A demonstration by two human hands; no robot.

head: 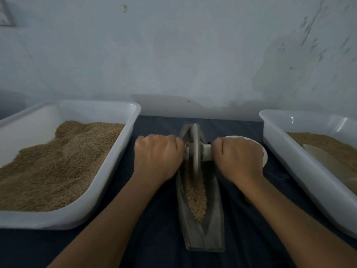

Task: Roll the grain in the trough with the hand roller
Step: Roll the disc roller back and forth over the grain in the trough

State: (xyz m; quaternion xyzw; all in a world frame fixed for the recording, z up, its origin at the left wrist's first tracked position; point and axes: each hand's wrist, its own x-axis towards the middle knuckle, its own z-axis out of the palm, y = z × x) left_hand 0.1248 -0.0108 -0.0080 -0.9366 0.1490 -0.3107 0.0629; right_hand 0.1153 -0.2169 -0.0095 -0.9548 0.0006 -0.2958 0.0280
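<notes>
Both hands, left hand (pixel 157 157) & right hand (pixel 240 157), are gripping w/ curled fingers the hand roller (pixel 195 149) axle, wheel sitting btwn them in the trough (pixel 201 229), grain (pixel 197 198) lying nearer along its lengthwise axis.

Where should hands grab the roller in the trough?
By the two handle stubs sticking out sideways from the roller, one per side, coming from above. The disc stands on edge in the narrow trough, so only the axle ends are free. The left hand and right hand grip there.
</notes>
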